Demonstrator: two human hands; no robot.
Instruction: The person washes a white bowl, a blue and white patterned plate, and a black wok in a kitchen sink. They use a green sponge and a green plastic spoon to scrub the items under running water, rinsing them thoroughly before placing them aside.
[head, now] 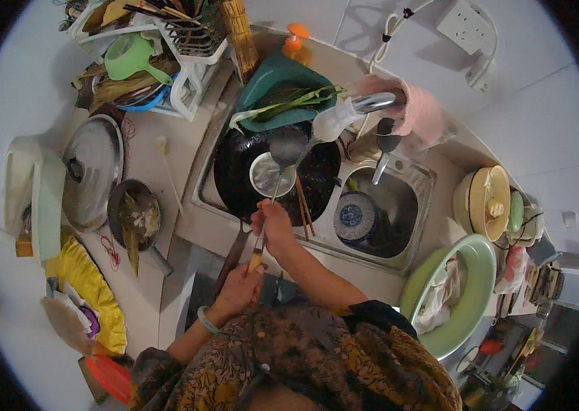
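My left hand (242,288) grips the wooden end of a long-handled metal wok utensil (275,192). Farther up, my right hand (275,228) is closed around its shaft. The dark, rounded head, spatula or ladle, sits under the cloth-wrapped spout of the faucet (377,103), where a pale streak looks like running water. Below is a black wok (233,177) resting in the left sink basin. Inside the wok lies a small white-rimmed bowl (264,177), partly covered by the utensil. A pair of wooden chopsticks (303,205) leans across the wok's near rim.
A teal basin (261,97) with green stalks stands behind the wok. The right basin holds a blue-patterned bowl (352,216). At right is a green tub (423,282) with cloth. On the left counter are a pan (127,198), a metal lid (94,174) and a dish rack (186,97).
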